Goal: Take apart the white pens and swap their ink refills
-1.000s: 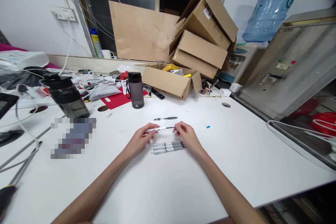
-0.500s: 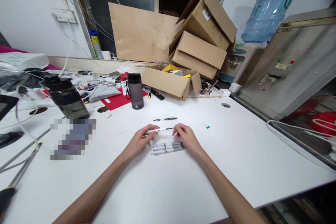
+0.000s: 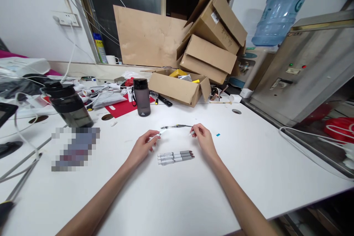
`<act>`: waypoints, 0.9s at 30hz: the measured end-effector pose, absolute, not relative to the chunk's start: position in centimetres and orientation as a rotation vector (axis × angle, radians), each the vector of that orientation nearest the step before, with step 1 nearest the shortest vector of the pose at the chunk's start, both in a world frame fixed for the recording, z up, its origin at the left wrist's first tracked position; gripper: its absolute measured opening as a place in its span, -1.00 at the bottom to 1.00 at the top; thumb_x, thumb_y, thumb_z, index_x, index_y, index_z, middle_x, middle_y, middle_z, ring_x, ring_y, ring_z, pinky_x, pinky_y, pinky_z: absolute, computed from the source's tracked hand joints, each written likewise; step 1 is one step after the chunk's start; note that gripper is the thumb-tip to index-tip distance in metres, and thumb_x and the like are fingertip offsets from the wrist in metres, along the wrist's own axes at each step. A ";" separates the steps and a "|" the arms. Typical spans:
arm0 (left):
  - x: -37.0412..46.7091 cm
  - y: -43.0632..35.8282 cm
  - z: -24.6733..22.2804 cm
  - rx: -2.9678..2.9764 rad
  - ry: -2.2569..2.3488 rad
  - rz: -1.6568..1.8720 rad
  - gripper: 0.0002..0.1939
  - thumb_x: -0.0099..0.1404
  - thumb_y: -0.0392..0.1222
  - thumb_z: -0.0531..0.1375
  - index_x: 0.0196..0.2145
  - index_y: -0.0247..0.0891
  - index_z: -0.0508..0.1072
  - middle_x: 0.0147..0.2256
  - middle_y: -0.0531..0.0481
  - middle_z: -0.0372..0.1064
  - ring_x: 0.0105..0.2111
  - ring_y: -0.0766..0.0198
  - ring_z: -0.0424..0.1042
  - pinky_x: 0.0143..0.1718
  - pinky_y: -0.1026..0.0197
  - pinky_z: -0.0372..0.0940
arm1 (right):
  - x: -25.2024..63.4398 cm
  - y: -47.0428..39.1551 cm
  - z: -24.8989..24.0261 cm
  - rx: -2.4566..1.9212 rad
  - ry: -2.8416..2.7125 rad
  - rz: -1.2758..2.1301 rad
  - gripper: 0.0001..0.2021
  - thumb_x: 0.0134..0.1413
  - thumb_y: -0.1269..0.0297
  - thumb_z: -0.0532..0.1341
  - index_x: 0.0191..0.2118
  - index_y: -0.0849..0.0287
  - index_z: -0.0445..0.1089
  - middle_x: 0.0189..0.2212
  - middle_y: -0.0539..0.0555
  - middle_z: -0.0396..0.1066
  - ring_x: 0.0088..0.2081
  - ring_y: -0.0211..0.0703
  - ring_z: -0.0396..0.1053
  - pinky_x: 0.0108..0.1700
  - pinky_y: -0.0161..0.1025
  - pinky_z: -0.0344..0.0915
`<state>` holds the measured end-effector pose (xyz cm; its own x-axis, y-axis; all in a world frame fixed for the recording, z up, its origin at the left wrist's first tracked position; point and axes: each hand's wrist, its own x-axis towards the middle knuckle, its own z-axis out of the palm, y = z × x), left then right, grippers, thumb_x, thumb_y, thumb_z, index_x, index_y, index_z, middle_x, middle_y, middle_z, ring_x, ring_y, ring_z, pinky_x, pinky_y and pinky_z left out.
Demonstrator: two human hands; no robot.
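My left hand [image 3: 142, 147] is closed around a white pen barrel [image 3: 163, 131], whose end sticks out to the right past the fingertips. Between the fingers of my right hand [image 3: 205, 141] is a thin dark pen refill [image 3: 186, 125], pointing left. A small grey pen piece [image 3: 191, 133] also shows under those fingers. Behind the hands lies a clear and dark pen [image 3: 167, 127]; the refill's tip overlaps it in view. Several white pens with grey grips [image 3: 175, 157] lie side by side on the table, between my forearms.
On the white table [image 3: 177, 199] stand a dark grey bottle [image 3: 142, 99] and a larger black-topped bottle [image 3: 70, 105]. An open cardboard box [image 3: 175, 86] sits at the back. A blue scrap [image 3: 218, 135] lies right of my hand; cables and clutter fill the left.
My hands have moved apart. The refill has come away from the white barrel and is now in my right hand, farther right and slightly farther back.
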<state>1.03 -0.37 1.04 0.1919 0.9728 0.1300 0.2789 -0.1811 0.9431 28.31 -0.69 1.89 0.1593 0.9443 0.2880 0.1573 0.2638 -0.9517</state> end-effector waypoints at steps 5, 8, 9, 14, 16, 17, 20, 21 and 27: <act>1.0 -0.3 0.8 1.647 1.203 1.013 -0.61 0.34 0.12 0.20 -0.05 -0.20 0.51 -0.22 -0.06 0.49 -0.33 0.20 0.39 -0.40 0.25 0.33 | 28.4 -1.4 2.8 -1.123 -1.325 0.650 -0.75 0.25 0.02 0.21 -0.21 0.11 0.42 -0.26 0.08 0.50 -0.24 -0.09 0.45 -0.12 -0.18 0.35; 1.1 -0.6 1.1 1.695 1.190 0.980 -0.63 0.35 0.11 0.20 -0.07 -0.19 0.52 -0.29 -0.02 0.44 -0.34 0.21 0.38 -0.40 0.26 0.33 | 28.3 -1.7 3.2 -1.115 -1.328 0.588 -0.79 0.26 0.08 0.21 -0.17 0.10 0.43 -0.23 0.09 0.49 -0.23 -0.09 0.45 -0.12 -0.18 0.36; 1.2 -0.7 1.2 1.708 1.188 0.970 -0.64 0.35 0.11 0.19 -0.07 -0.18 0.52 -0.29 -0.01 0.43 -0.34 0.21 0.38 -0.40 0.26 0.33 | 28.3 -1.8 3.2 -1.111 -1.326 0.576 -0.79 0.26 0.08 0.21 -0.16 0.11 0.43 -0.22 0.09 0.49 -0.23 -0.09 0.45 -0.12 -0.18 0.36; 1.4 -1.0 1.6 1.747 1.197 0.940 -0.66 0.36 0.10 0.18 -0.08 -0.15 0.54 -0.22 -0.01 0.46 -0.36 0.24 0.36 -0.40 0.27 0.31 | 28.3 -1.7 3.3 -1.098 -1.332 0.557 -0.77 0.25 0.07 0.21 -0.16 0.11 0.43 -0.21 0.10 0.50 -0.25 -0.10 0.45 -0.09 -0.15 0.38; 1.4 -1.0 1.6 1.744 1.203 0.941 -0.66 0.36 0.10 0.18 -0.09 -0.16 0.54 -0.24 -0.01 0.46 -0.37 0.23 0.36 -0.40 0.27 0.32 | 28.3 -1.7 3.3 -1.098 -1.330 0.565 -0.77 0.24 0.06 0.22 -0.16 0.10 0.44 -0.21 0.10 0.51 -0.24 -0.09 0.45 -0.09 -0.15 0.38; 1.4 -1.0 1.6 1.742 1.202 0.940 -0.65 0.36 0.10 0.18 -0.08 -0.17 0.54 -0.26 -0.01 0.45 -0.36 0.22 0.37 -0.39 0.26 0.32 | 28.3 -1.6 3.3 -1.096 -1.327 0.571 -0.77 0.24 0.06 0.22 -0.16 0.10 0.44 -0.21 0.10 0.51 -0.24 -0.08 0.45 -0.10 -0.15 0.38; 1.3 -0.8 1.4 1.733 1.180 0.937 -0.64 0.38 0.10 0.16 -0.05 -0.17 0.52 -0.24 -0.03 0.48 -0.33 0.20 0.39 -0.38 0.26 0.32 | 28.4 -1.6 3.3 -1.087 -1.318 0.593 -0.78 0.23 0.07 0.23 -0.17 0.10 0.44 -0.22 0.10 0.51 -0.24 -0.09 0.45 -0.10 -0.15 0.38; 1.3 -0.8 1.3 1.731 1.172 0.937 -0.63 0.39 0.10 0.15 -0.04 -0.17 0.51 -0.21 -0.04 0.49 -0.33 0.20 0.39 -0.37 0.26 0.32 | 28.4 -1.6 3.4 -1.084 -1.318 0.598 -0.79 0.23 0.08 0.23 -0.17 0.10 0.44 -0.22 0.10 0.51 -0.24 -0.09 0.45 -0.09 -0.15 0.38; 1.1 -0.5 0.6 1.714 1.162 0.944 -0.58 0.40 0.14 0.11 -0.01 -0.19 0.50 -0.18 -0.07 0.52 -0.31 0.19 0.43 -0.36 0.25 0.33 | 28.4 -1.4 3.1 -1.051 -1.313 0.628 -0.76 0.22 0.06 0.24 -0.16 0.10 0.45 -0.23 0.10 0.50 -0.21 -0.07 0.46 -0.08 -0.13 0.41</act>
<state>1.15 -0.49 0.59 0.2869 0.9497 0.1258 0.3181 -0.2183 0.9226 28.41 -1.42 3.10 0.1969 0.8643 0.4629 0.1823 0.4316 -0.8834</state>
